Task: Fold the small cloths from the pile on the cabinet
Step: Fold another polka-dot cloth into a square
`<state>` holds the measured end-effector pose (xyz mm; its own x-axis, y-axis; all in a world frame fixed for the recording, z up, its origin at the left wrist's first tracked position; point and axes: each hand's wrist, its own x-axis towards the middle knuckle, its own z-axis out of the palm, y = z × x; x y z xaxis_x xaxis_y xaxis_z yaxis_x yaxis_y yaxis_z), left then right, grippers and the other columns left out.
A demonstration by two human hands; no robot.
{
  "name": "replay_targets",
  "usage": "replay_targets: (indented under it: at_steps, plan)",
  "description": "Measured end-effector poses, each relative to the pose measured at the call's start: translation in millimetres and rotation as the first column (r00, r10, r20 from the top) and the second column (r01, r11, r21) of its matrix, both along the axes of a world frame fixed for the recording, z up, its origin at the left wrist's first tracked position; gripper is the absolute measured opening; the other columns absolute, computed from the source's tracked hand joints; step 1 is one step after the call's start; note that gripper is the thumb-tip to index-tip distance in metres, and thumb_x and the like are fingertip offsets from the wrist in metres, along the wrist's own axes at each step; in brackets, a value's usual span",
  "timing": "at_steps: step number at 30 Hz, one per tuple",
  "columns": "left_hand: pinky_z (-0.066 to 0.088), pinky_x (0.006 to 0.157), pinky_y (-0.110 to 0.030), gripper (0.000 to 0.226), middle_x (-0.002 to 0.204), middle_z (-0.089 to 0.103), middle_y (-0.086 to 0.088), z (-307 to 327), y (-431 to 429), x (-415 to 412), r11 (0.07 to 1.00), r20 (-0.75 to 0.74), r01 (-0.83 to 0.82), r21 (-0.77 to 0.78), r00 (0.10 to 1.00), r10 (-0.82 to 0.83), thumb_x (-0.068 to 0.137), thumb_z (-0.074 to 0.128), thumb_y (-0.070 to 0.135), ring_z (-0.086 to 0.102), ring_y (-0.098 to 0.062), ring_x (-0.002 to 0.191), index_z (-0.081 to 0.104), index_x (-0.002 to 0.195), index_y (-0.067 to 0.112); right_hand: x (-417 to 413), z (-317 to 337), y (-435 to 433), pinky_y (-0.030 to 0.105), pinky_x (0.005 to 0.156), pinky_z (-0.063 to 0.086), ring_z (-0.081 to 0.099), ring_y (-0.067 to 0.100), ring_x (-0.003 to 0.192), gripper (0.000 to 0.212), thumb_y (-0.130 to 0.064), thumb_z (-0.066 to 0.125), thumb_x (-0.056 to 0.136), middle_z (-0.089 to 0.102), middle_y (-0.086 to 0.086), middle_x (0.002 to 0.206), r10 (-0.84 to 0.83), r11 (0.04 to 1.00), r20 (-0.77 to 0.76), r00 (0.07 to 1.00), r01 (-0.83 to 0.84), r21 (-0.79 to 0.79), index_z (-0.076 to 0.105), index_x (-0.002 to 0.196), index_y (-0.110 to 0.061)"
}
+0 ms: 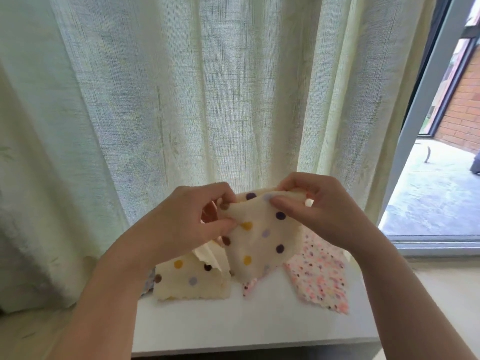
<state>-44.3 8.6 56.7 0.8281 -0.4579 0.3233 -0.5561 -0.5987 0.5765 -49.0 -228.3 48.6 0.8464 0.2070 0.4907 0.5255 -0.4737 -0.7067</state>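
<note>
A cream cloth with coloured dots (262,240) hangs in the air above the white cabinet top (246,326). My left hand (189,219) pinches its upper left corner. My right hand (319,203) pinches its upper right edge, where the cloth looks doubled over. Below my left hand a second cream dotted cloth (192,279) lies folded on the cabinet. A pink speckled cloth (319,276) lies on the cabinet under and to the right of the held cloth.
A pale sheer curtain (207,100) hangs right behind the cabinet and the cloths. At the right an open sliding door frame (426,105) shows a paved yard and a brick wall. The cabinet's front edge (254,346) runs below my forearms.
</note>
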Motion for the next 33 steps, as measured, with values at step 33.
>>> replay_targets:
  at_steps: [33]
  plan:
    - [0.06,0.069,-0.029,0.021,0.092,0.076,0.002,-29.1,-34.4,23.0,0.819,-0.46,-0.271,-0.506,0.888,0.009,0.08,0.077,0.017,0.074,-0.015,0.081,0.069,0.1,0.019,31.0,-42.4,23.4,0.053,0.101,0.048,0.064,0.035,0.114,0.055,-0.032,0.069,0.08,0.066,0.02,0.123,0.473,0.476,-0.49,0.732,0.255,0.842,0.062,0.126,-0.002]
